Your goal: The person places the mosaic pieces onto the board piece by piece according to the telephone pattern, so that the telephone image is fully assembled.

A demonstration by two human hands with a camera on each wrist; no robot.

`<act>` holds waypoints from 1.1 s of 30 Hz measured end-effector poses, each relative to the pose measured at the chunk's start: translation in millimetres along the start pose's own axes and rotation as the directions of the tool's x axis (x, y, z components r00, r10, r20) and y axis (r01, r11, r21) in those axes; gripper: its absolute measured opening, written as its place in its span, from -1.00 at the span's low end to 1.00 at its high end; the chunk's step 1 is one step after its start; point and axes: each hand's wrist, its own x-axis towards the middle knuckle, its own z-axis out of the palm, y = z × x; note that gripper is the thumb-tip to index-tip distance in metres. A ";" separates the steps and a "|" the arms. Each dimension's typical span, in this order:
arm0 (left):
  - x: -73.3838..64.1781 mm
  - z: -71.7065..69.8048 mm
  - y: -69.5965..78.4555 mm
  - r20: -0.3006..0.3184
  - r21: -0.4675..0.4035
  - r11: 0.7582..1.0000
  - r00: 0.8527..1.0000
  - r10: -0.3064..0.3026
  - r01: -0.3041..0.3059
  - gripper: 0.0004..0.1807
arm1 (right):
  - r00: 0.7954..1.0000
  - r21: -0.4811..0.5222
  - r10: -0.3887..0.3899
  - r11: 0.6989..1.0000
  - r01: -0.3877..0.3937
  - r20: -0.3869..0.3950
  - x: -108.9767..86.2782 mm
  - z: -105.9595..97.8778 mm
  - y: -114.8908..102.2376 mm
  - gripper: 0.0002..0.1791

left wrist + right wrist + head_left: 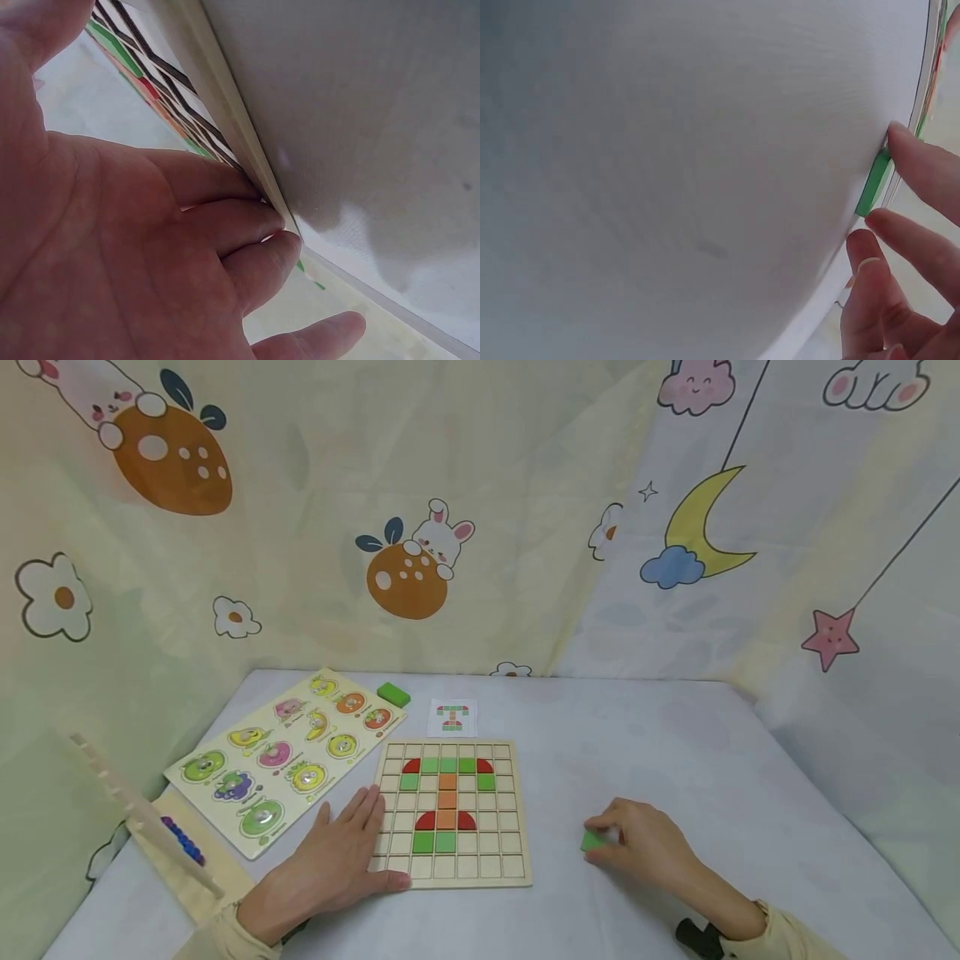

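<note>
A square wooden grid board [498, 866] lies on the white table in the head view. Red quarter-round pieces [427, 821], green squares [423, 842] and a column of orange squares [447, 799] sit in its cells. My left hand [326, 864] rests along the board's left edge, fingers straight, thumb on the near-left corner. Its fingertips touch the board's side in the left wrist view. Right of the board, my right hand [648, 843] pinches a green block [874, 185] between thumb and finger, low over the table. Behind the board lies a small pattern card [468, 731] with a similar design.
A fruit puzzle board [225, 752] lies at an angle on the left. Another green block [393, 694] lies by its far corner. At the front left stands a wooden frame [142, 818] with blue beads [182, 841]. A printed cloth hangs behind the table.
</note>
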 end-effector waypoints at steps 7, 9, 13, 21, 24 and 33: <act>-0.1 0.7 -0.5 0.003 0.007 1.000 1.000 -0.001 0.001 0.33 | 0.998 0.018 -0.059 0.998 0.059 -0.006 -4.4 1.0 5.5 -0.70; 0.1 0.7 -0.7 0.000 0.008 1.000 1.000 0.000 0.000 0.33 | 0.997 0.026 -0.080 0.996 0.080 -0.007 -4.6 1.4 6.1 -0.71; 0.4 0.6 -1.1 -0.002 0.008 1.000 1.000 0.003 -0.003 0.34 | 0.995 0.020 -0.104 0.994 0.104 -0.010 -3.0 2.1 4.2 -0.72; 0.6 1.9 -1.6 -0.010 0.010 1.000 1.000 0.005 -0.005 0.34 | 0.984 -0.050 -0.175 0.983 0.176 0.014 3.6 2.4 -4.1 -0.76; 0.7 2.2 -2.0 -0.011 0.013 1.000 1.000 0.005 -0.005 0.34 | 0.982 -0.064 -0.189 0.980 0.190 0.029 5.8 3.2 -7.9 -0.77; 0.9 3.2 -2.1 -0.019 0.016 1.000 1.000 0.012 -0.012 0.33 | 0.974 -0.026 -0.224 0.974 0.225 0.031 13.6 8.8 -29.2 -0.78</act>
